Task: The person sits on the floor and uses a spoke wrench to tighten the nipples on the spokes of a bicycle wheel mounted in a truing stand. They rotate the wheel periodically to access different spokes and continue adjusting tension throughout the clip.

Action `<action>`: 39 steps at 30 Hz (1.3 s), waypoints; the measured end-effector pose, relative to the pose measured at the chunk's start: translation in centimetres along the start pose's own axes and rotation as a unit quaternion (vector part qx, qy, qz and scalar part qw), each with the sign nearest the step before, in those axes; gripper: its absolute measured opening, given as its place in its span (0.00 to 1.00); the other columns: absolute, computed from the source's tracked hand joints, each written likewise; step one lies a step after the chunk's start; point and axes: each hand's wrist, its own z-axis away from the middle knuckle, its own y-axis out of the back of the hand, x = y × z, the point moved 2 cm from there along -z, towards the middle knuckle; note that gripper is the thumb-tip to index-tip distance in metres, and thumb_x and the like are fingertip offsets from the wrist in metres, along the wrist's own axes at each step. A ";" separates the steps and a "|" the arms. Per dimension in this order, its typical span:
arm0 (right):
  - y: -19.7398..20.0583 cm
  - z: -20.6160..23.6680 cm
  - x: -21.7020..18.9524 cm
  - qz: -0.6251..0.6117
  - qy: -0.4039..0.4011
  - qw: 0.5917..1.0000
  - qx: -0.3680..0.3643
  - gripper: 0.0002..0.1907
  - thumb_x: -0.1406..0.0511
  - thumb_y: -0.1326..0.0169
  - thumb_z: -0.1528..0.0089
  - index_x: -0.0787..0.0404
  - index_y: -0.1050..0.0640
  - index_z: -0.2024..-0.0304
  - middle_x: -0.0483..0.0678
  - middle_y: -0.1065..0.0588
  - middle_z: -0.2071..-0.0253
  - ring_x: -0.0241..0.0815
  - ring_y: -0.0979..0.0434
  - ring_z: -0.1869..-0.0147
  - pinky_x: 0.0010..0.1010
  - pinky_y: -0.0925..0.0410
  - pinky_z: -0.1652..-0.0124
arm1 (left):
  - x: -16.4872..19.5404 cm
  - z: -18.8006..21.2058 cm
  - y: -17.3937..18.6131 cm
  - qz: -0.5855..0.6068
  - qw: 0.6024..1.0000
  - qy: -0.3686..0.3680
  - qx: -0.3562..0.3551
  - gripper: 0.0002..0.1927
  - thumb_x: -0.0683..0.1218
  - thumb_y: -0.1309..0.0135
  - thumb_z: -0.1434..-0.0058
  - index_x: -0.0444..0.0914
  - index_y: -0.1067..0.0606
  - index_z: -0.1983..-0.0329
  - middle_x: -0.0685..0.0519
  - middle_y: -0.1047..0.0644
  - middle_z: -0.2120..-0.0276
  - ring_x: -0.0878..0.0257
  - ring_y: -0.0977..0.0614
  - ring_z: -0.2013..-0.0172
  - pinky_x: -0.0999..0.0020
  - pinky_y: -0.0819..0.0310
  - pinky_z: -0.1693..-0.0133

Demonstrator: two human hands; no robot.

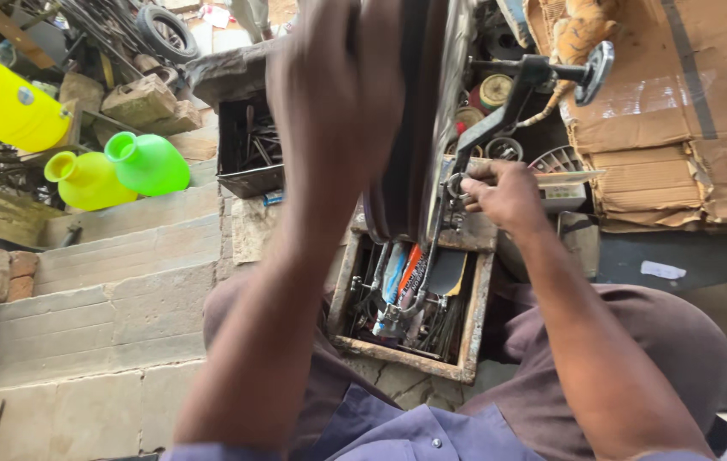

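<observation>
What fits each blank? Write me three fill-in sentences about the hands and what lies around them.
The left hand is raised ____ than the right hand, against the tyre. The right hand closes on the wheel axle, above a tool box made of ____. Beside two yellow containers lies a ____ jug.
Missing words: higher; wood; green.

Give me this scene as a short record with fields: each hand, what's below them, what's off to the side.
left hand: raised and blurred, on the wheel rim
right hand: at the wheel's hub, on a metal part
below: wooden tool box holding mixed tools
side: yellow and green plastic jugs, cardboard
</observation>
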 end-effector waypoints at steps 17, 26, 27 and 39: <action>-1.4 0.0 1.7 -0.082 -0.022 0.996 -0.005 0.09 0.75 0.39 0.40 0.74 0.21 0.57 0.55 0.19 0.61 0.42 0.16 0.61 0.28 0.20 0.65 | -7.5 22.2 0.4 -0.074 0.907 0.298 -0.287 0.15 0.48 0.46 0.34 0.35 0.22 0.48 0.44 0.19 0.56 0.53 0.19 0.54 0.56 0.28 0.48; -1.3 -0.2 2.2 -0.090 -0.026 0.996 -0.001 0.08 0.76 0.40 0.39 0.74 0.22 0.59 0.56 0.20 0.61 0.42 0.16 0.61 0.29 0.19 0.64 | -6.6 21.1 0.0 -0.051 0.923 0.263 -0.277 0.13 0.47 0.44 0.35 0.34 0.20 0.52 0.45 0.17 0.59 0.51 0.19 0.56 0.55 0.27 0.50; -1.3 -0.3 2.3 -0.088 -0.023 0.996 -0.001 0.08 0.76 0.40 0.39 0.74 0.22 0.58 0.56 0.20 0.60 0.43 0.16 0.61 0.29 0.19 0.64 | -6.5 21.0 0.0 -0.046 0.923 0.266 -0.275 0.13 0.47 0.44 0.35 0.34 0.20 0.53 0.45 0.18 0.60 0.50 0.19 0.56 0.55 0.27 0.50; -1.3 0.1 1.8 -0.086 -0.030 0.996 -0.010 0.07 0.74 0.41 0.38 0.74 0.22 0.59 0.55 0.20 0.60 0.43 0.15 0.60 0.28 0.19 0.62 | -6.0 20.7 -0.3 -0.023 0.942 0.233 -0.242 0.11 0.46 0.45 0.34 0.34 0.19 0.56 0.45 0.17 0.59 0.50 0.18 0.55 0.55 0.27 0.49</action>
